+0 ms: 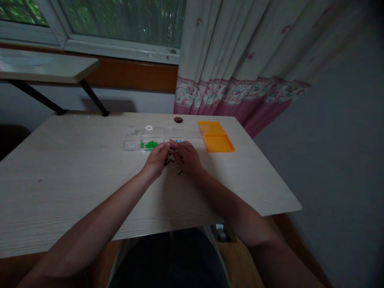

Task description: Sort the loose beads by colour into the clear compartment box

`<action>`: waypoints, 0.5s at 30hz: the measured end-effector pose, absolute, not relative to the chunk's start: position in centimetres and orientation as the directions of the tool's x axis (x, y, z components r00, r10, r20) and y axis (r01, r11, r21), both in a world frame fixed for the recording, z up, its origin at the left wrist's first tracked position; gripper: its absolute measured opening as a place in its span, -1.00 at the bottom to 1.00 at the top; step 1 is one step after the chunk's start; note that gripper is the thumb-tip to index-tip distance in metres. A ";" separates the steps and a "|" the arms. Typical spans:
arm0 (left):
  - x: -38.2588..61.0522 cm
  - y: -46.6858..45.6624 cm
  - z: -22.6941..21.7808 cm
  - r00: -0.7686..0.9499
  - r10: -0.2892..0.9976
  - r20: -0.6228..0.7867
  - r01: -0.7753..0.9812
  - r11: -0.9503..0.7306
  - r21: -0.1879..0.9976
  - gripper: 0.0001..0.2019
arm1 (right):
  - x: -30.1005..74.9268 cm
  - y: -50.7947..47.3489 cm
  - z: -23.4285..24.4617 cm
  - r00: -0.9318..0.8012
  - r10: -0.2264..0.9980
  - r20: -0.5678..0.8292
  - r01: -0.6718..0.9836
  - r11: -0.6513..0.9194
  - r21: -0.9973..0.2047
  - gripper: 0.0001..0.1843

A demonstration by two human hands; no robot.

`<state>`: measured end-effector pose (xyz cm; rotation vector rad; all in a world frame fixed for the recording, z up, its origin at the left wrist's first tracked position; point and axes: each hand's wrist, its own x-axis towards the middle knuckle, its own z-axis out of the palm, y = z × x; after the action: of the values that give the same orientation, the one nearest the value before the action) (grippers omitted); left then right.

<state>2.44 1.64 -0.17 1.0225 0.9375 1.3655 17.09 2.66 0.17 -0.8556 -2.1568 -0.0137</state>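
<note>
My left hand and my right hand meet above the table, fingertips pinched close together around something small that I cannot make out. Beneath and between them lie several small dark pieces, with one brownish piece nearer to me. Just beyond my hands are clear plastic boxes with compartments. Small green pieces fill part of one compartment, behind my left hand. A few blue pieces show in another, partly covered by my right hand.
An orange open case lies right of the clear boxes. Behind them the tabletop has a round cable hole. A raised shelf on black legs stands at the back left. A curtain hangs at the back right, beside a wall.
</note>
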 end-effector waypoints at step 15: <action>2.0 0.9 0.4 0.077 0.997 -0.013 -0.346 0.039 0.937 -0.70 | 17.8 2.2 1.1 -0.342 0.534 0.773 0.670 0.716 -0.199 -0.73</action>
<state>2.01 0.90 0.45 0.9606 0.9060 1.2840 17.80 2.15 1.06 -0.9171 -2.0262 -0.1912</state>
